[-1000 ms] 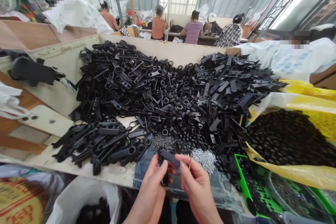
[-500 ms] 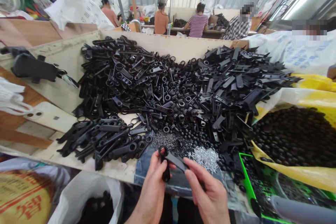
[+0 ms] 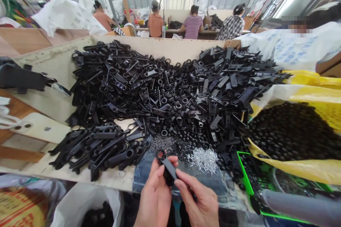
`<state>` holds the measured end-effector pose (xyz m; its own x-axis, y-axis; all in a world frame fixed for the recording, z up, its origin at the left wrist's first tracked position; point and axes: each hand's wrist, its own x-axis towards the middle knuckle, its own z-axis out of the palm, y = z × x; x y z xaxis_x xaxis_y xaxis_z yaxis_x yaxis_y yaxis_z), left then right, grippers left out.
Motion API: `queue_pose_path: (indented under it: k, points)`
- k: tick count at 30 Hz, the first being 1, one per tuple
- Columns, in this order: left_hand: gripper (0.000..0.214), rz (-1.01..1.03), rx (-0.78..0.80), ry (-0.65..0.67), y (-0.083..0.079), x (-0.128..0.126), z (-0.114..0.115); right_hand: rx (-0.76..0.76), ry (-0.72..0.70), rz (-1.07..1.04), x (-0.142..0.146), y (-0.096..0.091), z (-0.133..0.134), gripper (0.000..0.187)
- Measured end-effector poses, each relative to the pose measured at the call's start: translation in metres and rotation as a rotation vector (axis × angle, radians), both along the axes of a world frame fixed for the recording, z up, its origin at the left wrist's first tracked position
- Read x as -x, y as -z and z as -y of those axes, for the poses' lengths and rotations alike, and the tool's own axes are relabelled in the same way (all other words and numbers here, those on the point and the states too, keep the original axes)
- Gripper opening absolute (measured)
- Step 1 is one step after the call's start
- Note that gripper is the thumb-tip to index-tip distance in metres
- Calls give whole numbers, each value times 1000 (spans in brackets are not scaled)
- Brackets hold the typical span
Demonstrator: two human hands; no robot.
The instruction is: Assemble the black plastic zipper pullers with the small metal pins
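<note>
Both my hands are at the bottom centre, closed on one black plastic part (image 3: 167, 167) made of flat arms with ring ends. My left hand (image 3: 156, 195) pinches it from the left, thumb up against the ring. From the right, my right hand (image 3: 198, 202) grips its lower arm with the fingers curled round it. Just beyond them lie a small heap of silver pins (image 3: 204, 158) and dark little springs (image 3: 165, 144). A big pile of black plastic parts (image 3: 165, 88) fills the bench behind.
A yellow bag (image 3: 301, 170) of small black round pieces sits at right above a green crate (image 3: 243, 177). A phone (image 3: 39, 127) lies at left. A white bag (image 3: 87, 202) hangs below the bench edge. Other people work at benches behind.
My hands have kept hold of the black part and turned it; the right hand slid down along its arm. The camera tilted slightly.
</note>
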<state>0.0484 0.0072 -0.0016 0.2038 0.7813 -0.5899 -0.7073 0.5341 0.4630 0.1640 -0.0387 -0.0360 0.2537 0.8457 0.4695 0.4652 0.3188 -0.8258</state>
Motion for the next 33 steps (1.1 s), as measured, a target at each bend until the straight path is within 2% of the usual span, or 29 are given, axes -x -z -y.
queue_pose_path:
  k: [4,9,13,16,20,23,27,30,33]
  points:
    - [27,-30,-73,48,4,0,6,-120,-63,88,0,-11,-3,22]
    - [39,-24,-56,60,5,-1,6,-150,-82,96,-1,-11,-2,26]
    - [46,-79,-60,67,1,-3,7,-113,-81,108,0,-6,1,27]
    - [45,-122,-94,125,-3,-1,9,-45,-14,127,1,-2,4,27]
    - [48,-281,-164,141,-3,4,7,-9,3,92,3,-2,6,26]
    - [48,-433,-297,228,3,12,5,176,-57,-56,1,-9,2,14]
    - [59,-559,-409,424,5,27,5,436,-107,-308,-3,-24,-18,20]
    - [69,-614,-450,503,-2,40,4,596,-297,-496,-3,-32,-32,30]
    - [73,-564,-483,610,-8,51,1,688,-484,-677,0,-35,-37,38]
